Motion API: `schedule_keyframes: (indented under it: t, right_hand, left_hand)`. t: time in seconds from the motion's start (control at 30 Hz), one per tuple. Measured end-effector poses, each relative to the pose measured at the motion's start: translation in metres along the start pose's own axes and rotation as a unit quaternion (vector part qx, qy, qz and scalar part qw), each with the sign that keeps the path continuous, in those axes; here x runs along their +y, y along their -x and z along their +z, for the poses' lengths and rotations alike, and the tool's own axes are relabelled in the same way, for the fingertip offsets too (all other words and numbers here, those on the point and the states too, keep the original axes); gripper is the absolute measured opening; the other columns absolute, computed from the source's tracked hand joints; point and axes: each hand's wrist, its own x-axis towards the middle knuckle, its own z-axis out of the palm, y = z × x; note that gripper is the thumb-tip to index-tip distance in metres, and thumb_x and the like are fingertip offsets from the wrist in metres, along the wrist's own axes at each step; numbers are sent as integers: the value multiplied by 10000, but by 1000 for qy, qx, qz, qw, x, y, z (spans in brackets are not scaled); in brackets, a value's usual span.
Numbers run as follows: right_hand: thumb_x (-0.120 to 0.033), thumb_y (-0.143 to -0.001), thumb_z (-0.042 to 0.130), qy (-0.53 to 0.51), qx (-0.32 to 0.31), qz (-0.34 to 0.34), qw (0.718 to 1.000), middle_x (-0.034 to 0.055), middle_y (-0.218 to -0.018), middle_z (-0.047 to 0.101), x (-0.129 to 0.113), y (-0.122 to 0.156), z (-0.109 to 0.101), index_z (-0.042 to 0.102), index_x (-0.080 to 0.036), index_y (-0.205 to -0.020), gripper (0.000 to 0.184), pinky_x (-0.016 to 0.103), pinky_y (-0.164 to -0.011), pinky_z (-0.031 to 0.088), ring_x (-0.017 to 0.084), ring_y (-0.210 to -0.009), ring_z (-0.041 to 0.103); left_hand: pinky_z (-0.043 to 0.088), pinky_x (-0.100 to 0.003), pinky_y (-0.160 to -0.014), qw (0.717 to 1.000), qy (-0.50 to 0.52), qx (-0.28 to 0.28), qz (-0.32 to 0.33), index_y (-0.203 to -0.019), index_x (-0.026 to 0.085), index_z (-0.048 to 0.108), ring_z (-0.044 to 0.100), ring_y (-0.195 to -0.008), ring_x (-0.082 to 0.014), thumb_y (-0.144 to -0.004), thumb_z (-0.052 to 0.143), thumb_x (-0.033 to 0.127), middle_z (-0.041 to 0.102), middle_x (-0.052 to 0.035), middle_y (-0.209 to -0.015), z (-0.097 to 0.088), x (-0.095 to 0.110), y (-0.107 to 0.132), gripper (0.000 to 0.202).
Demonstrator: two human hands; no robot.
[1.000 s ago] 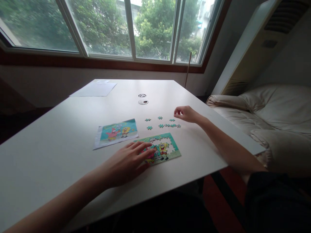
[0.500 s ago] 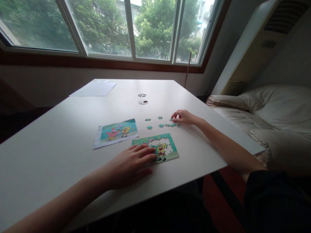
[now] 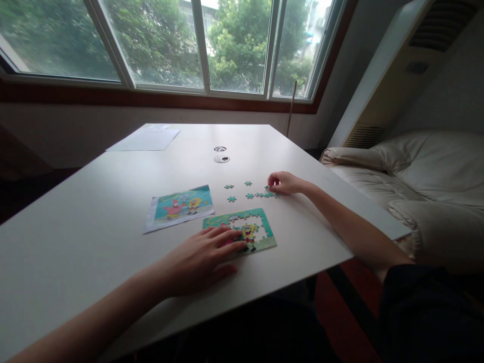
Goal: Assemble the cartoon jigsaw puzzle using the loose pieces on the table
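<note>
My left hand (image 3: 209, 254) lies flat with fingers outstretched over the left part of a partly filled jigsaw puzzle (image 3: 268, 242). The puzzle has a green-blue border and a yellow cartoon figure, with a white gap around its upper right. My hand hides its lower left. Farther right, my right hand (image 3: 285, 183) has its fingertips pinched together at a small teal puzzle piece (image 3: 266, 187) on the table. Near it, more teal pieces (image 3: 249, 196) lie in a loose row. Several others, such as one loose piece (image 3: 231, 199), are spread to the left.
A printed reference picture (image 3: 181, 206) lies left of the puzzle on the white table (image 3: 94, 227). Two round inserts (image 3: 221, 159) sit in the tabletop farther back. A white sheet (image 3: 145, 139) rests at the far left. A cream sofa (image 3: 427, 171) stands on the right.
The fingers of my right hand have drawn closer together at the teal piece, shifting very slightly right. My left hand stays on the puzzle. The view has shifted a little.
</note>
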Motion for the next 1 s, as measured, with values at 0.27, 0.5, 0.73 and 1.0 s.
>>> schedule_keyframes:
  t: [0.27, 0.5, 0.73, 1.0]
  right_hand:
    - [-300, -721, 586, -184, -36, -114, 976, 45, -766, 606, -22, 6, -4, 592, -116, -949, 293, 229, -613, 431, 97, -665, 539]
    - [-277, -701, 625, -339, -97, -104, 930, 50, -776, 631, -39, 9, 8, 572, -107, -888, 258, 244, -648, 462, 102, -703, 582]
    - [-231, -739, 584, -266, -155, -165, 937, 31, -764, 624, -63, 21, 9, 583, -116, -1011, 296, 242, -668, 458, 94, -709, 571]
    - [-218, -689, 630, -306, -170, -145, 926, 23, -746, 617, -69, 24, 12, 585, -109, -827, 181, 237, -674, 469, 87, -698, 572]
  left_hand:
    - [410, -427, -891, 1000, 7, 0, -3, -1263, 282, 384, 453, -1090, -264, -859, 430, 325, 460, -54, -1261, 0, 0, 0, 409]
    - [399, -430, -902, 1000, 2, 2, -4, -1264, 278, 383, 451, -1087, -264, -859, 433, 322, 458, -51, -1262, 1, 0, -1, 410]
    - [390, -422, -906, 1000, 5, -2, -7, -1259, 263, 385, 440, -1097, -262, -859, 435, 324, 454, -50, -1269, 1, 2, -1, 408]
    - [374, -425, -924, 1000, 15, -7, -11, -1257, 259, 384, 432, -1111, -261, -855, 443, 332, 454, -43, -1277, -1, 2, -2, 413]
